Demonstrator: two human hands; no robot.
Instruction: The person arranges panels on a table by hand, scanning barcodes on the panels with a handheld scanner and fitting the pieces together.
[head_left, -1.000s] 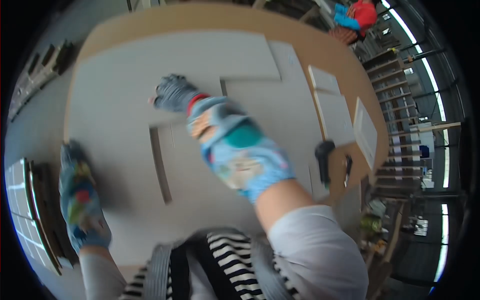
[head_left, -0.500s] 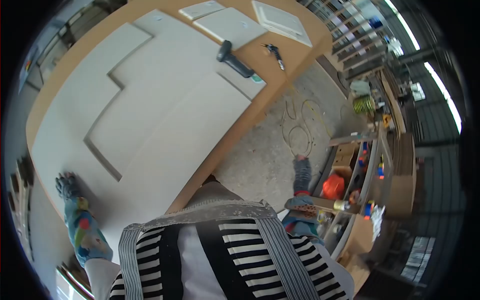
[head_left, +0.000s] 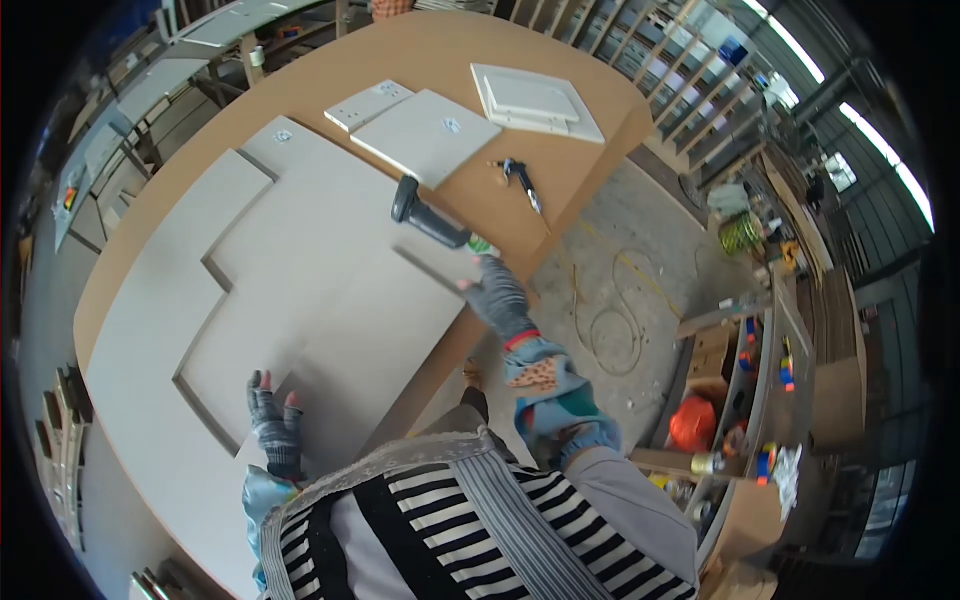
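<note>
A large pale grey panel (head_left: 330, 270) with stepped recesses lies flat on the brown worktop. My left hand (head_left: 275, 428), in a grey glove with bare fingertips, is over the panel's near part, fingers apart and holding nothing. My right hand (head_left: 497, 298), gloved alike, is at the panel's right corner, thumb and fingers apart; whether it touches the panel is hard to see. Just beyond its fingertips a small green label (head_left: 482, 246) shows at the corner. Next to that, a dark handheld scanner (head_left: 430, 217) lies on the panel.
Smaller white panels (head_left: 425, 135) and a white framed panel (head_left: 535, 100) lie farther back on the worktop (head_left: 400, 55). A black air blow gun (head_left: 520, 183) rests near the right edge. A yellow hose (head_left: 620, 340) coils on the floor. Shelves with a red bag (head_left: 692, 422) stand at right.
My left hand has come off the panel's left edge and moved right, over the panel. My right hand has swung from beside the shelves to the panel's right corner. The view has shifted.
</note>
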